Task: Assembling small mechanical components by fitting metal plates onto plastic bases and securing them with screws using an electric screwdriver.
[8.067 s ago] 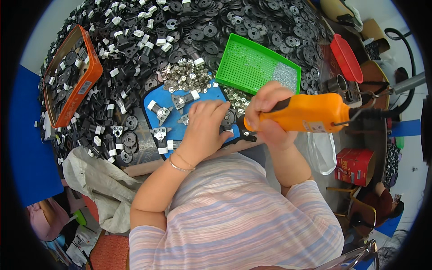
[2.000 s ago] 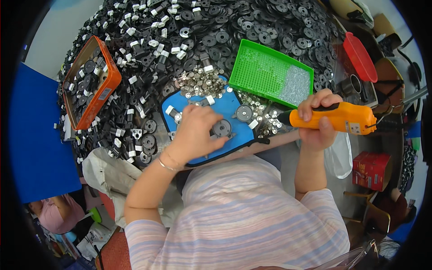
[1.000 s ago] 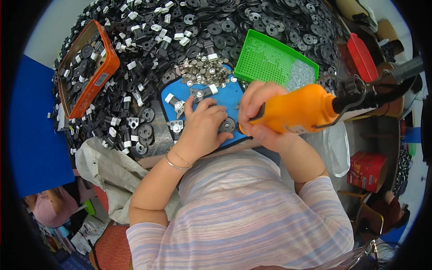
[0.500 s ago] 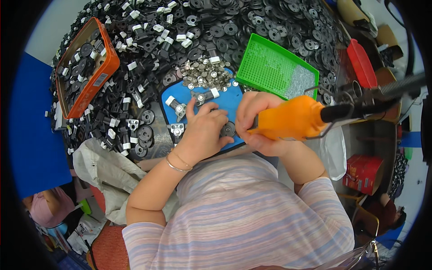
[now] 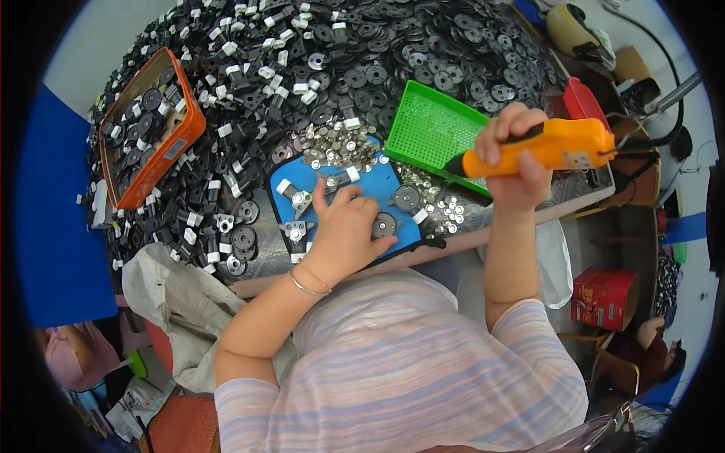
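My left hand (image 5: 347,230) lies low over a blue mat (image 5: 359,196), fingers bent, its thumb and index finger around the edge of a black plastic disc (image 5: 384,225) with a metal centre. Beside its other fingertips lies a black bracket with a white end (image 5: 343,178). Two similar pieces, a bracket (image 5: 300,199) and a squarish part (image 5: 295,229), lie left of the hand. Another black disc (image 5: 406,198) sits at the mat's right. My right hand (image 5: 517,155), raised right of the mat, is closed around an orange electric screwdriver (image 5: 555,147), its dark tip pointing left.
Small metal pieces (image 5: 340,143) are heaped at the mat's far edge. A green basket (image 5: 430,124) stands beyond the right hand's side. An orange tray (image 5: 189,136) of parts is at left. Black-and-white parts (image 5: 257,83) and black discs (image 5: 453,38) pile across the back.
My right hand has lifted the screwdriver up and to the right, away from the mat, uncovering another disc and metal pieces. My left hand stays at its disc.
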Demonstrator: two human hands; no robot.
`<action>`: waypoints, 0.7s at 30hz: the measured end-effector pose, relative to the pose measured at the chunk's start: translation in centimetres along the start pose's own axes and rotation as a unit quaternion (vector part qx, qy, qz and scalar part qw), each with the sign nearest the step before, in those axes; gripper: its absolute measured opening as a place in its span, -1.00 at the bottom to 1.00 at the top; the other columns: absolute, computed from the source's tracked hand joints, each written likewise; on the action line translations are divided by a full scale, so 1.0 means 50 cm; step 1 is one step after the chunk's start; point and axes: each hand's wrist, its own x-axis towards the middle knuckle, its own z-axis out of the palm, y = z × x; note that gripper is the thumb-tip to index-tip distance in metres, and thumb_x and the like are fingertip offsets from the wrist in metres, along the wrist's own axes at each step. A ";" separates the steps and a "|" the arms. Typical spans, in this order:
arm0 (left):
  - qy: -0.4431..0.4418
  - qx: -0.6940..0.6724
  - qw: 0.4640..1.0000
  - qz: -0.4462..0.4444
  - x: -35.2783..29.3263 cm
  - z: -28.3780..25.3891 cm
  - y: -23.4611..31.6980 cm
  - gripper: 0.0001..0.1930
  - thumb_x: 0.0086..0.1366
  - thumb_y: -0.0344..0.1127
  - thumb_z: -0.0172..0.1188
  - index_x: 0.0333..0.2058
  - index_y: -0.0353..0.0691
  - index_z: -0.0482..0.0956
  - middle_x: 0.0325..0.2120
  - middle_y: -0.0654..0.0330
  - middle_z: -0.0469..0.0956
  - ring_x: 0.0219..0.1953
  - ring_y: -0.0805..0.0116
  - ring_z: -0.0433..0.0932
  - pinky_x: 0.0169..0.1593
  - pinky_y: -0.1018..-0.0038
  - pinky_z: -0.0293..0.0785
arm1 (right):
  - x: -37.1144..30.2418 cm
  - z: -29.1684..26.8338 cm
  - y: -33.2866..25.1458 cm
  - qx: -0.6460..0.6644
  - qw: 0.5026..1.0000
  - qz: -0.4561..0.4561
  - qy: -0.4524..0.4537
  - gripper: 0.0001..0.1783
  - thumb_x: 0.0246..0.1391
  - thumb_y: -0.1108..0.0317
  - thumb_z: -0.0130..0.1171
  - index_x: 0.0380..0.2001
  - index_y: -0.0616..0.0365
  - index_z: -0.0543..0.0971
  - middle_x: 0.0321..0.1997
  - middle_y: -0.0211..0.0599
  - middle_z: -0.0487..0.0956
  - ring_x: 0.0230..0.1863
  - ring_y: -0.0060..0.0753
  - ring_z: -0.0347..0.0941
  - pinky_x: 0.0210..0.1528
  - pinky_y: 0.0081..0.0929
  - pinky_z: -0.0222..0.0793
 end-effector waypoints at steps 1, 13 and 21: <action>0.012 -0.006 0.999 -0.029 0.005 0.003 0.012 -0.60 -0.17 -0.05 0.33 -0.46 -0.26 0.53 -0.41 0.17 0.52 -0.07 0.17 0.36 0.15 -0.11 -0.17 | -0.004 -0.019 0.003 -0.041 0.997 -0.034 0.063 -0.74 -0.10 0.45 0.11 -0.28 0.22 0.34 -0.29 -0.21 0.31 -0.48 -0.45 0.33 -0.37 -0.49 0.29; 0.025 0.084 0.996 -0.006 0.004 0.013 0.053 -0.56 -0.17 0.04 0.32 -0.57 -0.28 0.50 -0.54 0.10 0.50 -0.22 0.16 0.41 0.08 0.05 0.02 | -0.008 -0.119 0.070 -0.167 0.962 -0.091 0.198 -0.75 -0.09 0.62 0.03 -0.28 0.21 0.36 -0.32 -0.21 0.38 -0.46 -0.40 0.36 -0.36 -0.48 0.33; 0.062 0.109 0.992 -0.002 0.009 0.033 0.064 -0.60 -0.16 0.01 0.31 -0.62 -0.27 0.51 -0.59 0.11 0.49 -0.28 0.16 0.40 0.04 0.06 0.05 | -0.006 -0.132 0.075 -0.158 0.962 -0.076 0.207 -0.75 -0.10 0.62 0.05 -0.28 0.22 0.37 -0.33 -0.22 0.38 -0.48 -0.41 0.36 -0.37 -0.50 0.32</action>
